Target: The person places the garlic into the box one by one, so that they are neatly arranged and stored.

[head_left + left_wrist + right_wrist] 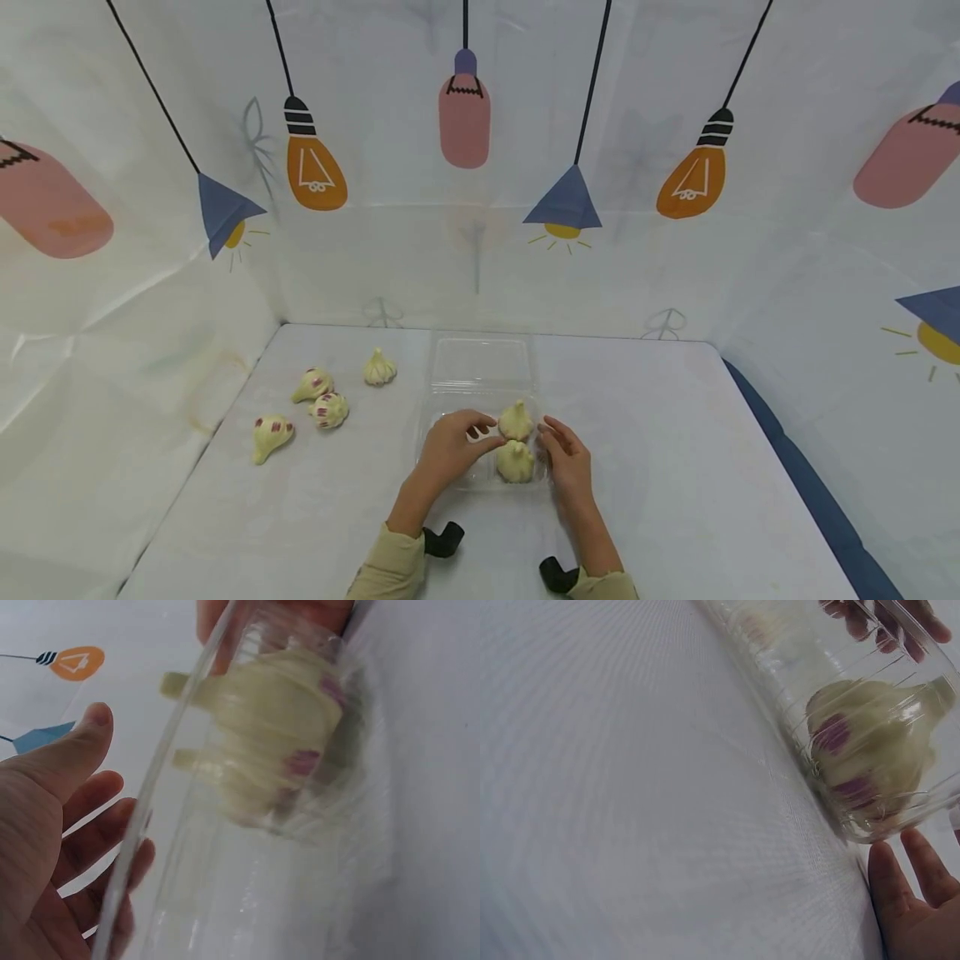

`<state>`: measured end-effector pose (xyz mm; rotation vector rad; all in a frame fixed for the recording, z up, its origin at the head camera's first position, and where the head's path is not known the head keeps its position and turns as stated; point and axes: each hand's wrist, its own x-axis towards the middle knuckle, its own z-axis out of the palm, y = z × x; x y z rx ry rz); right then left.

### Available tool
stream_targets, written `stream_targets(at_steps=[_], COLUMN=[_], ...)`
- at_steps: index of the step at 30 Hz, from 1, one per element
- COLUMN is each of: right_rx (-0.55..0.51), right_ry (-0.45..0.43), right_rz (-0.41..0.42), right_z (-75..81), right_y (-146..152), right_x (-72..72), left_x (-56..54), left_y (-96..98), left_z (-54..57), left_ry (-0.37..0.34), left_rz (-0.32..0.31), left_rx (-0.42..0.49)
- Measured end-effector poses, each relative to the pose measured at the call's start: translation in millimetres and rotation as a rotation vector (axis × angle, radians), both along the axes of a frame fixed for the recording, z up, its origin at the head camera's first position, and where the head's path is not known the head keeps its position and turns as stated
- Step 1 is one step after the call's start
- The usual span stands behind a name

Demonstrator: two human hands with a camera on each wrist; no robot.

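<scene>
A white sheet backdrop (480, 258) printed with pink, orange and blue hanging lamps (465, 121) rises behind my white worktop (675, 433). In front of me lies a clear plastic hinged box (480, 477), its see-through lid (480, 360) folded back on the far side. Inside the box, along its right side, sit two cream-coloured garlic bulbs with pointed stems: a far bulb (515, 421) and a near bulb (515, 462), one behind the other. The wrist views show purple patches low on their sides.

My left hand (453, 446) is over the left part of the box, thumb and fingers spread apart with nothing gripped between them, the tips close to the two bulbs. My right hand (570, 462) is at the box's right side, fingers loosely extended and gripping nothing, their tips at the wall; whether they press on it I cannot tell.

Left of the lid stands a plain cream garlic bulb (380, 367). Farther left of the box lie three purple-blotched ones: a far blotched bulb (312, 385), a middle blotched bulb (329, 411) just beside it, and an outer blotched bulb (272, 437), stem towards me.
</scene>
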<state>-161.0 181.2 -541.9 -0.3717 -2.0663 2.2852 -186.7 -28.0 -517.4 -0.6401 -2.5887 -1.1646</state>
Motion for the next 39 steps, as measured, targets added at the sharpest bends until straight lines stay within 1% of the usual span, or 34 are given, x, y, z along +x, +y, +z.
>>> stream_targets(at_steps=[5,11,20,23,27,30,33,34,39], right_rx=[0.023,0.017,0.008,0.012,0.014,0.011,0.011,0.008,0.008], right_ry=[-0.002,0.024,0.003,0.006,0.007,0.01,0.015,0.014,0.024], right_rz=[0.006,0.017,0.012,0.02,0.018,0.013,0.015,0.015,0.003], right_z=[18.2,18.5,19.1,19.0,19.1,18.9,18.6,18.2,-7.4], right_y=[-3.3,-2.9,-3.0,-2.8,-3.0,-3.4,-3.5,-3.3,0.7], right_x=[6.8,8.4,7.2,7.2,7.3,7.4,7.4,7.3,-1.9], left_x=[-0.1,-4.9,-22.0,-27.5,-34.2,-39.6,-45.6,-47.8,-57.5], left_y=[-11.2,-25.5,-56.3,-67.4,-82.0,-92.6,-102.3,-105.1,-119.7], left_z=[6.2,12.8,15.1,18.5,23.7,25.4,25.1,24.4,23.6], left_ry=[0.035,0.055,0.064,0.056,0.022,-0.003,-0.007,0.0,0.012], left_rz=[0.022,0.065,0.149,0.169,0.195,0.21,0.211,0.213,0.239], left_rx=[-0.011,-0.009,-0.011,-0.012,-0.032,-0.047,-0.046,-0.045,-0.053])
